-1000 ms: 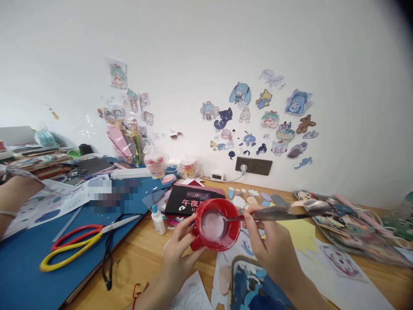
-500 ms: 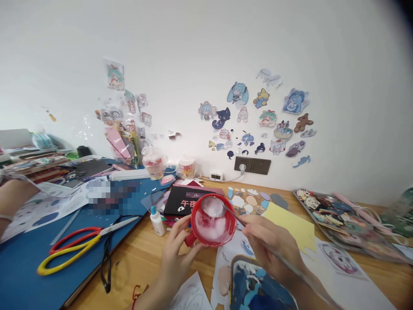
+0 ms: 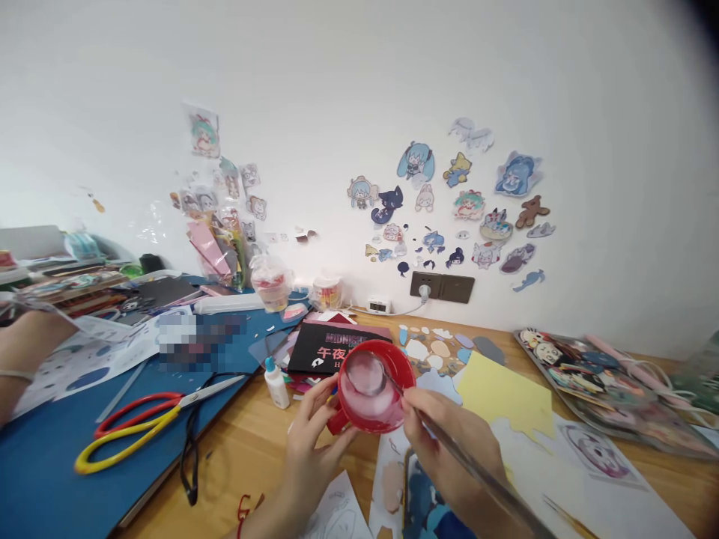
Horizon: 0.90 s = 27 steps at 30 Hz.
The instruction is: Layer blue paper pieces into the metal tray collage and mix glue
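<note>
My left hand (image 3: 311,430) is closed around the handle side of a red mug (image 3: 409,367), tilted so that its inside faces me. Whitish-pink stuff (image 3: 377,408) covers the bottom of the mug. In my right hand (image 3: 457,442) is a long-handled metal spoon (image 3: 368,374), gripped along its handle, its bowl inside the mug. Below my right hand lies a tray (image 3: 405,494) with blue cut pieces, partly hidden. Left of the mug stands a small white glue bottle (image 3: 276,385) with a blue cap.
Red-and-yellow-handled scissors (image 3: 151,419) lie on a blue board (image 3: 50,479). Behind the mug is a black box (image 3: 303,352); yellow paper (image 3: 505,397) and tweezers (image 3: 567,516) lie to the right. Another person's arm (image 3: 31,344) reaches in at far left.
The spoon's bowl has shifted left and slightly down inside the mug. My right hand has moved left, closer to the rim, and the tweezers have come into sight at lower right.
</note>
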Tool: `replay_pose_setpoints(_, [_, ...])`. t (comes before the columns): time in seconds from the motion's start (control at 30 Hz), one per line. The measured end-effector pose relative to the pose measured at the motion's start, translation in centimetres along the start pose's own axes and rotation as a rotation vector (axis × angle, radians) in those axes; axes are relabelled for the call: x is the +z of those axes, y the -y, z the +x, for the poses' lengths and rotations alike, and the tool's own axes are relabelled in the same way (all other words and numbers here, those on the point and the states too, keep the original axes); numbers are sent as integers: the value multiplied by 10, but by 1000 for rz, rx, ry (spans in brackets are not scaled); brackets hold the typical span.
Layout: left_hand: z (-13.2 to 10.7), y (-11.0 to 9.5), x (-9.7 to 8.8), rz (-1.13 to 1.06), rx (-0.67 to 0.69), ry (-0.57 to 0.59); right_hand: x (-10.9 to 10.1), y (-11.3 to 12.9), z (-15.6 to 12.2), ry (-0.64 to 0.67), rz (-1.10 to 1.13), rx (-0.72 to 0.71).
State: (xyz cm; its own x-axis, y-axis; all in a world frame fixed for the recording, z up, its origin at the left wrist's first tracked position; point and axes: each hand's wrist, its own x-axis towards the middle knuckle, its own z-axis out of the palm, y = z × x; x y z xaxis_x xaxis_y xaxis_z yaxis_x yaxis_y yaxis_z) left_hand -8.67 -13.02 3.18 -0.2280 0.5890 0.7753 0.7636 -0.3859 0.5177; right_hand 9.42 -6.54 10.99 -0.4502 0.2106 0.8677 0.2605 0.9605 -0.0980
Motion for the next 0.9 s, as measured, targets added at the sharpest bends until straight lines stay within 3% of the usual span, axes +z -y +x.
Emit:
replay_pose_setpoints(0.1, [0, -1, 1, 1, 2, -2, 6, 9, -2, 13, 60, 33])
replay_pose_setpoints(0.23, [2, 1, 0, 9, -1, -13, 5, 12, 2, 85, 147, -27])
replay_pose_setpoints(0.43, [11, 6, -6, 29, 51, -15, -10, -6, 8, 237, 200, -92])
replay_pose_setpoints(0.5, [13, 6, -7, 27, 71, -9, -18, -11, 13, 279, 176, -172])
replay_pose_setpoints(0.6, [14, 5, -7, 29, 97, -10, -30, -13, 23, 246, 122, -322])
replay_pose_setpoints(0.7, [14, 6, -7, 37, 102, -8, -36, -15, 29, 198, 57, -379])
replay_pose_setpoints(0.8, [13, 6, -7, 32, 117, -5, -32, -19, 26, 235, 66, -339])
replay_pose_setpoints(0.9, [12, 6, -6, 27, 111, 10, -23, -20, 20, 271, 114, -99])
